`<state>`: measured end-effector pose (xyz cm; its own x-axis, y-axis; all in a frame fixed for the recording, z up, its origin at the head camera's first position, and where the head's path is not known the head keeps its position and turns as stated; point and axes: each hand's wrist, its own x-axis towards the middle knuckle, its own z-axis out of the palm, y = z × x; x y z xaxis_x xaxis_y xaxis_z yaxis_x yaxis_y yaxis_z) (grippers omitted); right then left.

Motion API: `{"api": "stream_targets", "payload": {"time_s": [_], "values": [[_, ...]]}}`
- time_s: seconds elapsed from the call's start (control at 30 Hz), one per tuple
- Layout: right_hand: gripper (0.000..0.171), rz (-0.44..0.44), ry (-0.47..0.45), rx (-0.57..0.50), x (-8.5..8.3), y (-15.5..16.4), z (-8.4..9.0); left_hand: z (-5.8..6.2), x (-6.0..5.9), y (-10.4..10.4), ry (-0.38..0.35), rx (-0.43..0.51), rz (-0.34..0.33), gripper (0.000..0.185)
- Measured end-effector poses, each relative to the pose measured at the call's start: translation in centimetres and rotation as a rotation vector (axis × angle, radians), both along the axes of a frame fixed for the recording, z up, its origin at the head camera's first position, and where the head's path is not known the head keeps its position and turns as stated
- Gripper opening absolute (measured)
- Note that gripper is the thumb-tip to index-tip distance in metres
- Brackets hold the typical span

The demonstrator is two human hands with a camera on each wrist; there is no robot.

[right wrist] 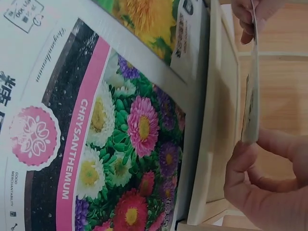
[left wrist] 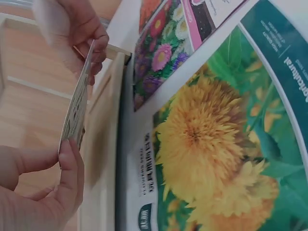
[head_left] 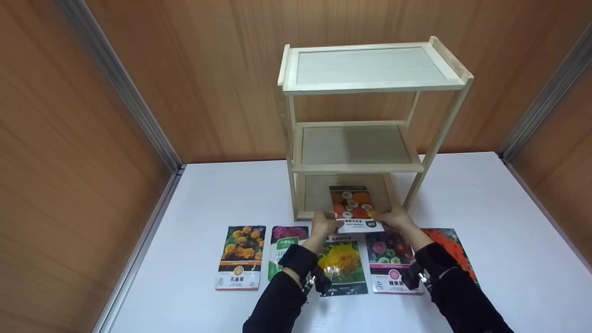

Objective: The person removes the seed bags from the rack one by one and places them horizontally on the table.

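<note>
A seed packet (head_left: 352, 203) with orange and white flowers is held at the front of the bottom shelf (head_left: 314, 194) of a pale wooden rack. My left hand (head_left: 324, 224) pinches its left edge between thumb and fingers. At the opposite edge, my right hand (head_left: 396, 218) pinches it likewise. Both wrist views show the packet edge-on, above the shelf's front rail. Just below the hands lie a yellow-flower packet (left wrist: 207, 134) and a chrysanthemum packet (right wrist: 120, 144), both flat on the white table.
The three-tier rack (head_left: 374, 88) stands against the wooden back wall (head_left: 208, 92). To the left lie a marigold packet (head_left: 240, 256) and a green-and-purple packet (head_left: 290, 233), partly behind my left arm. A red-flower packet (head_left: 455, 245) lies partly under my right sleeve. Metal rails (head_left: 138, 97) line the booth's corners.
</note>
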<state>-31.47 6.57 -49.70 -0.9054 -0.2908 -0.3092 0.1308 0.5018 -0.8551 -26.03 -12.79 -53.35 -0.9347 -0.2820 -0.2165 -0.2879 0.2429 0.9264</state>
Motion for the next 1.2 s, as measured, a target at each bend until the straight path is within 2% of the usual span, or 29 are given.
{"api": "stream_targets", "payload": {"time_s": [0.03,0.07,0.13,0.2,0.37,0.47,0.57,0.73,0.97,1.07,1.2], "values": [[0.051,0.004,-0.014,-0.015,0.1,0.1,0.1,2.2,1.3,0.0,-0.002,0.011,-0.012,0.033],[0.043,0.007,-0.032,-0.034,0.3,0.2,0.3,2.8,1.7,-0.3,0.0,0.035,-0.023,0.032],[0.032,0.037,-0.055,-0.096,0.7,0.6,0.6,5.0,3.2,-0.4,0.017,0.04,-0.042,0.033],[0.028,0.066,-0.073,-0.178,1.2,0.9,0.9,5.9,4.0,-0.6,0.037,0.05,-0.058,0.034],[0.031,0.115,-0.118,-0.363,2.8,1.6,1.8,6.5,5.4,-1.0,0.105,0.135,-0.104,0.033],[0.039,0.13,-0.137,-0.428,3.8,1.8,2.0,6.7,6.3,-1.0,0.127,0.167,-0.118,0.032],[0.044,0.16,-0.147,-0.461,5.0,2.0,2.2,6.7,7.5,-0.9,0.121,0.156,-0.11,0.032],[0.039,0.181,-0.11,-0.461,7.0,2.5,2.0,6.7,9.1,-0.7,0.123,0.183,-0.113,0.033],[0.034,0.107,-0.05,-0.397,9.7,3.0,1.3,6.0,10.9,-0.3,0.207,0.226,-0.19,0.03],[0.033,0.074,-0.057,-0.402,10.5,3.0,1.0,5.7,11.3,-0.4,0.202,0.246,-0.202,0.03],[0.03,0.023,-0.073,-0.404,11.1,2.9,1.0,6.5,12.1,-0.4,0.158,0.317,-0.2,0.033]]}}
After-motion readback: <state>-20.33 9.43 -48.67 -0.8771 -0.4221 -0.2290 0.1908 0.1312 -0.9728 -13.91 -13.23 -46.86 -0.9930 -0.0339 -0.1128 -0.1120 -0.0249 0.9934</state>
